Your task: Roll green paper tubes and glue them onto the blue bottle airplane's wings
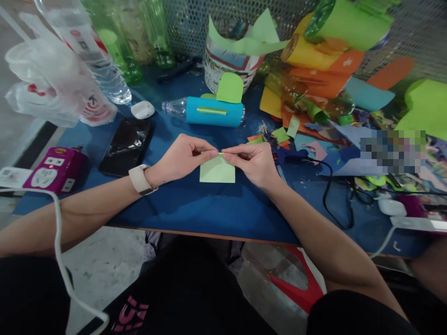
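Observation:
A pale green piece of paper (217,171) is pinched along its far edge by both of my hands, low over the blue table. My left hand (185,157) closes thumb and fingertips on the left part of that edge. On the right part, my right hand (254,163) pinches in the same way, the fingertips almost meeting. The edge between them looks narrowly folded, though fingers partly cover it. Just beyond lies a plastic bottle (213,111) wrapped in blue paper, with a green strip on its side and a rounded green paper piece (230,87) standing on it.
A phone (127,145), white earbud case (143,110) and purple power socket (57,170) lie left. Bottles and a bagged cup (94,109) stand behind them. A paper-covered bucket (226,60) is at the back. Paper scraps, a glue gun (289,156) and its cable (328,195) crowd the right.

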Motion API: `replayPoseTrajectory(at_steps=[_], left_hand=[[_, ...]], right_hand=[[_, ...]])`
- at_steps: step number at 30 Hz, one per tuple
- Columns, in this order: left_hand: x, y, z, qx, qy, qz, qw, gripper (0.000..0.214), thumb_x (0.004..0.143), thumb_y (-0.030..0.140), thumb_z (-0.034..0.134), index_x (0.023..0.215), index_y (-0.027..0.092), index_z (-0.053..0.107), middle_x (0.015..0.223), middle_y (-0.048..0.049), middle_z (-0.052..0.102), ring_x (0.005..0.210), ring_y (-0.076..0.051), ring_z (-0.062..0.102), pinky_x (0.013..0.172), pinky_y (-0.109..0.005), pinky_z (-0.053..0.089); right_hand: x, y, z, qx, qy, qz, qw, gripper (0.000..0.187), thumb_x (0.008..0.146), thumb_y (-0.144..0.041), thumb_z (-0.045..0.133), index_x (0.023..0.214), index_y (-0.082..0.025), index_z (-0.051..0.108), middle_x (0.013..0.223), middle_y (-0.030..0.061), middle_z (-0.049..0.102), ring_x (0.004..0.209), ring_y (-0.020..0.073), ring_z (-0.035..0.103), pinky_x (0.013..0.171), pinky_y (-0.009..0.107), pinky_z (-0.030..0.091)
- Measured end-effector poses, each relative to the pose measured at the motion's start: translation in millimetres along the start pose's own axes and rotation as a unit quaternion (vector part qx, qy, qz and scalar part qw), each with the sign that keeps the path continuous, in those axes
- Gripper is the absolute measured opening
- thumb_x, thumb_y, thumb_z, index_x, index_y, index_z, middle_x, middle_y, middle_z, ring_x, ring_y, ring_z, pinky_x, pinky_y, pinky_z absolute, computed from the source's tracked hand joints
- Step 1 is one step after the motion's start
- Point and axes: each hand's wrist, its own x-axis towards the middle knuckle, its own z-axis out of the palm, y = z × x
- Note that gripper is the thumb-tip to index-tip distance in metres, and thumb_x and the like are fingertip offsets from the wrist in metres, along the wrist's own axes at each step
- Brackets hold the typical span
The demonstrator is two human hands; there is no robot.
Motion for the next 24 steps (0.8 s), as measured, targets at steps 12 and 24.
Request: replayPoseTrajectory(at_steps=[12,24], left_hand=[[-0.2,1.4,-0.3,0.020,-0.023,0.008,1.000,0.031,0.104,0.043,0.075,0.099,0.018,0.093,0.075,-0.0057,0.077,0.056,-0.011,0.045,0.052,-0.028,0.032],[-0.4,-0.8,0.9,-0.008,-0.014,0.002,1.000,0.030,0.101,0.044,0.080,0.104,0.017,0.093,0.087,-0.0094,0.085,0.057,-0.011,0.051,0.051,-0.028,0.037]], right_hand=[[-1.8,-0.1,0.7,0.009,-0.014,-0.004,1.000,0.026,0.085,-0.048,0.099,0.098,-0.026,0.096,0.084,0.0063,0.087,0.063,0.0182,0.070,0.056,0.035,0.057],[-2.3,0.9,0.4,0.001,-0.022,-0.001,1.000,0.028,0.091,-0.051,0.095,0.100,-0.025,0.095,0.084,0.0062,0.087,0.064,0.0184,0.070,0.057,0.035,0.056]])
